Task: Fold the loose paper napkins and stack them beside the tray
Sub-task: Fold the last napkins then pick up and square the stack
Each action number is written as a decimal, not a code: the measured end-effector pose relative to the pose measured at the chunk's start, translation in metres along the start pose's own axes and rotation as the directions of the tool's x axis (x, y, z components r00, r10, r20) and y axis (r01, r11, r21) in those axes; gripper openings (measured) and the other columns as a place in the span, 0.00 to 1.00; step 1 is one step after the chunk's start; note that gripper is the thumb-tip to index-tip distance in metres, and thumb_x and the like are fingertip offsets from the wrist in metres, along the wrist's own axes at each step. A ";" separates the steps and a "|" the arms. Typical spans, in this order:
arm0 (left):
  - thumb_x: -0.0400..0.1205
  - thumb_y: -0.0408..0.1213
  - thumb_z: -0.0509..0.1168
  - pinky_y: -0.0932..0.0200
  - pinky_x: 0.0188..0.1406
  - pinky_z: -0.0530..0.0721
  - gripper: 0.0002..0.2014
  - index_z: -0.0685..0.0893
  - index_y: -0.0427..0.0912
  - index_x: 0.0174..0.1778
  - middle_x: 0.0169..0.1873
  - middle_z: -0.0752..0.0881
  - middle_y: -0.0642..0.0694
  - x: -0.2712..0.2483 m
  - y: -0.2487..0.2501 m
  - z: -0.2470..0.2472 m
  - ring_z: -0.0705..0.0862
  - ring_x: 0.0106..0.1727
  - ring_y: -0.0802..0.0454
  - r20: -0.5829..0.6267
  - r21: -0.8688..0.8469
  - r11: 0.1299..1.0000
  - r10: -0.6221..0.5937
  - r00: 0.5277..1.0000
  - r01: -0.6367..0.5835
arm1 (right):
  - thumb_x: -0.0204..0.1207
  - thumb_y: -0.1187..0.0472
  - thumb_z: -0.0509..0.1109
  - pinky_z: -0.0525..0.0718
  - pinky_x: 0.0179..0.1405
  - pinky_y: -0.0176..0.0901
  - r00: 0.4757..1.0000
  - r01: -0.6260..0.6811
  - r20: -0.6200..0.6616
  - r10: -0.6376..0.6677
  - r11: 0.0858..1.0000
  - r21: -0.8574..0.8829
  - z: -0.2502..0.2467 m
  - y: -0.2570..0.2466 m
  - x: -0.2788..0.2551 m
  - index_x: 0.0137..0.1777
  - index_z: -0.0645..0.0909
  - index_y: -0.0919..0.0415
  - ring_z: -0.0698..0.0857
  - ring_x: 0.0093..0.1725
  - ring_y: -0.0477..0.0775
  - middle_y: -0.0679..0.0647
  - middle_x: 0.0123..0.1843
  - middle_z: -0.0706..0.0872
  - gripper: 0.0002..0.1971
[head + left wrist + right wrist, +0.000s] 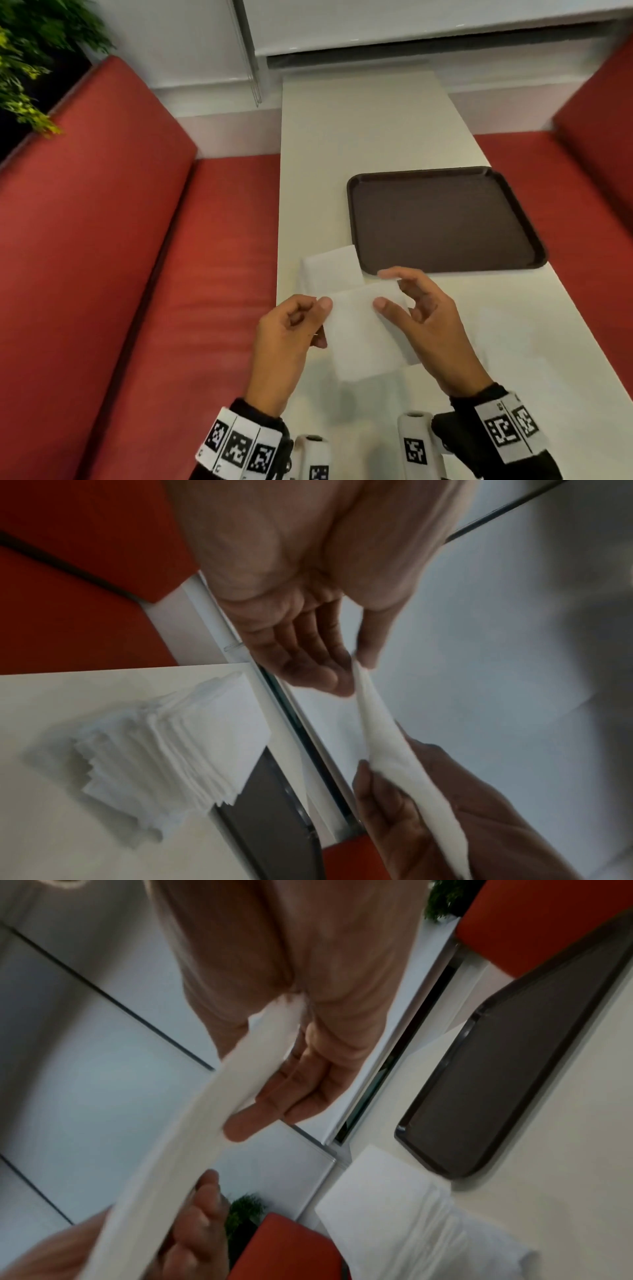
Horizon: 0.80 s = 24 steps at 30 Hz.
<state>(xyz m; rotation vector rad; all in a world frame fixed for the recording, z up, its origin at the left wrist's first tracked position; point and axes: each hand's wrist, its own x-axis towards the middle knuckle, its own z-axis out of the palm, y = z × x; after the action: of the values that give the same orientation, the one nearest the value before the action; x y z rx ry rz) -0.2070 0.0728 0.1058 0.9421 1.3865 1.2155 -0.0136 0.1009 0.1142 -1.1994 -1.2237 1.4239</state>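
Left hand (291, 329) and right hand (423, 320) each pinch 1 paper napkin (363, 329) above worktop (359, 137); napkin stack (330, 270) touches brown tray (445, 219).

Napkin stack (330, 270) lies on the table (373, 137), left of tray (445, 219)

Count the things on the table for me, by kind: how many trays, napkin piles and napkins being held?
Trays: 1, the brown tray
Napkin piles: 1, the stack
Held napkins: 1, the napkin
Total: 3
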 end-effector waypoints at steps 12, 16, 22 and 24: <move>0.81 0.46 0.74 0.69 0.31 0.80 0.11 0.87 0.44 0.36 0.27 0.86 0.54 0.104 -0.041 -0.017 0.83 0.28 0.61 -0.181 0.481 0.869 0.225 0.958 -0.113 | 0.76 0.58 0.78 0.83 0.42 0.30 0.934 -0.032 -0.351 -0.070 0.961 -0.275 0.041 0.071 0.098 0.62 0.82 0.53 0.86 0.44 0.41 0.46 0.48 0.89 0.15; 0.82 0.48 0.72 0.63 0.28 0.80 0.13 0.85 0.44 0.36 0.26 0.82 0.54 0.116 -0.053 -0.010 0.79 0.28 0.58 -0.133 0.606 0.782 0.278 0.951 -0.144 | 0.78 0.58 0.76 0.77 0.40 0.20 0.928 -0.041 -0.355 -0.115 0.914 -0.403 0.039 0.081 0.114 0.61 0.82 0.53 0.80 0.40 0.31 0.40 0.46 0.85 0.13; 0.82 0.54 0.69 0.57 0.26 0.72 0.16 0.77 0.47 0.39 0.25 0.71 0.58 0.119 -0.059 -0.007 0.75 0.28 0.53 -0.114 0.817 0.568 0.332 0.936 -0.102 | 0.78 0.57 0.75 0.75 0.42 0.24 0.932 -0.009 -0.313 -0.182 0.853 -0.522 0.040 0.097 0.121 0.63 0.80 0.55 0.80 0.45 0.43 0.49 0.53 0.82 0.15; 0.82 0.54 0.70 0.59 0.25 0.66 0.17 0.75 0.47 0.39 0.24 0.68 0.58 0.116 -0.058 -0.007 0.71 0.25 0.57 -0.140 0.801 0.592 0.334 0.932 -0.092 | 0.76 0.55 0.76 0.74 0.42 0.26 0.933 -0.031 -0.322 -0.162 0.853 -0.521 0.039 0.100 0.119 0.62 0.78 0.54 0.79 0.46 0.45 0.49 0.52 0.79 0.17</move>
<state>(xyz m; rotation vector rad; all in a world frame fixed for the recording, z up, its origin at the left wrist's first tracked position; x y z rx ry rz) -0.2300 0.1725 0.0264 1.6374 2.1722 0.8977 -0.0726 0.1999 0.0031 -1.6772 -1.4134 0.7798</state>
